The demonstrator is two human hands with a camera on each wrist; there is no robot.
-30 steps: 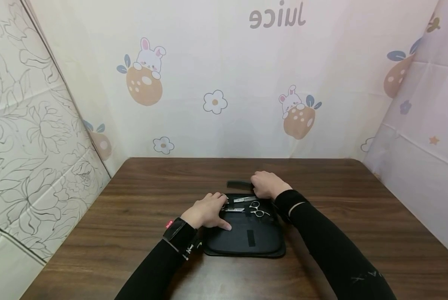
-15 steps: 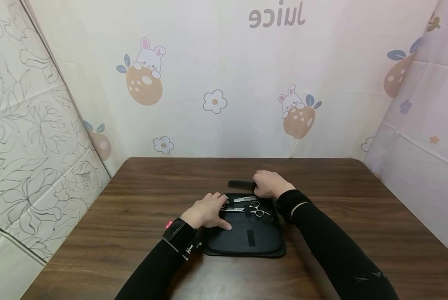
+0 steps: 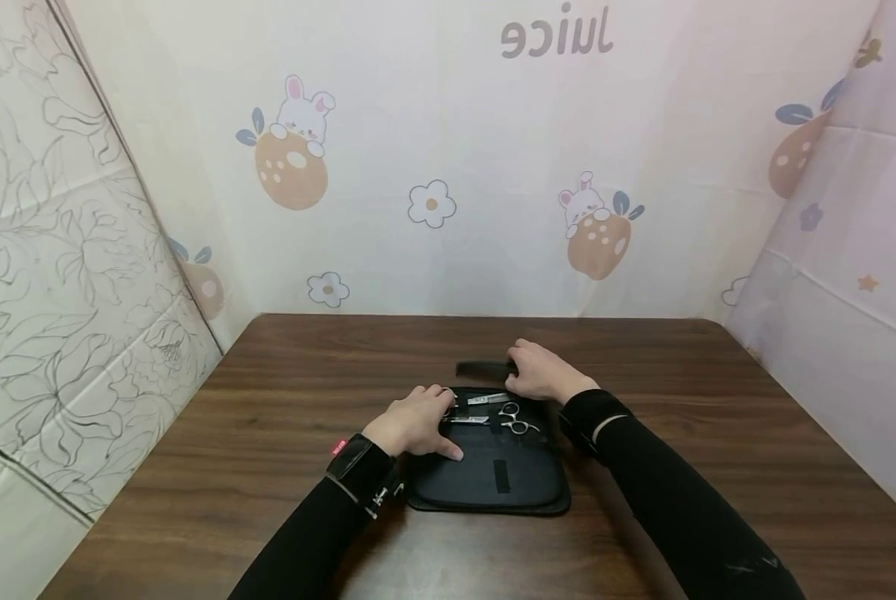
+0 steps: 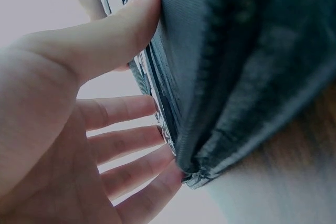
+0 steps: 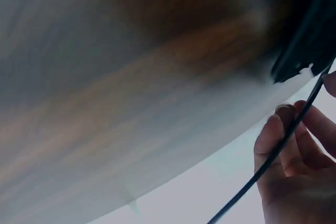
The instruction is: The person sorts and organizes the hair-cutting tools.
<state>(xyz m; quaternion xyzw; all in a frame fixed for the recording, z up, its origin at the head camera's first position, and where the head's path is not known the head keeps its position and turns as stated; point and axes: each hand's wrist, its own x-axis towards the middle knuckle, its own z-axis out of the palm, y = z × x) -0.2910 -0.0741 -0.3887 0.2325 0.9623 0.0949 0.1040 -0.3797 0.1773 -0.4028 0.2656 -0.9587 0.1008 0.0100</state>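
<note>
A black zip case [image 3: 458, 485] lies open on the table, with silver scissors [image 3: 518, 426] and other scissor blades [image 3: 472, 419] tucked along its upper part. My left hand [image 3: 410, 423] rests on the case's left side. Its thumb [image 4: 126, 22] lies on the dark cover, while straight fingers [image 4: 131, 140] touch the edge in the left wrist view. Just beyond the case, my right hand [image 3: 541, 371] pinches a black comb [image 3: 481, 367] that points left. In the right wrist view the comb [image 5: 273, 153] appears as a thin dark strip; its teeth cannot be made out.
The brown wooden table [image 3: 327, 358] stretches around the case on all sides. Behind it hangs a pale printed curtain [image 3: 432, 125], with more cloth at left [image 3: 57, 275] and right [image 3: 853, 333].
My right hand has shifted slightly right with the comb, and its wrist has turned a little. The left hand and the case have stayed in place.
</note>
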